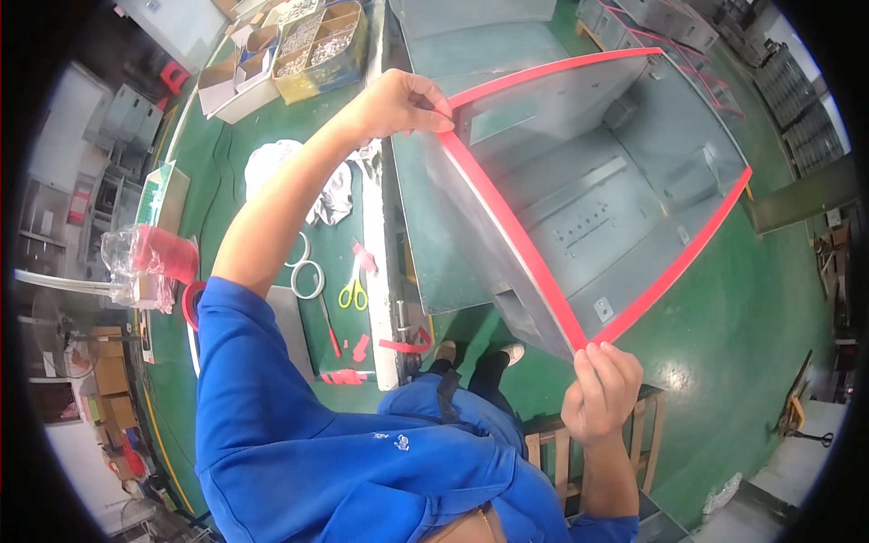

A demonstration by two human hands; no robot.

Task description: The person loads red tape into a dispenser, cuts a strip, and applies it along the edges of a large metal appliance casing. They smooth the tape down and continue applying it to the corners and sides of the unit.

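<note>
A grey metal box (597,213), its hollow inside facing up, fills the middle right. Red tape (511,226) runs along its left rim, and red strips also line its far rim and near right rim. At the far left corner my left hand (398,107) is closed, thumb and fingertips pinching the tape's end. My right hand (601,391) is closed at the near corner, fingertips pressed together on the tape there. Between the two hands the tape looks straight and lies along the rim; whether it is stuck down all the way, I cannot tell.
Left of the box, a green-topped workbench (262,136) carries yellow-green scissors (353,291), tape rolls (308,279), a red-handled tool (333,339), a white cloth (330,195) and divided bins of small hardware (317,50). A wooden pallet (561,452) stands low by my right forearm.
</note>
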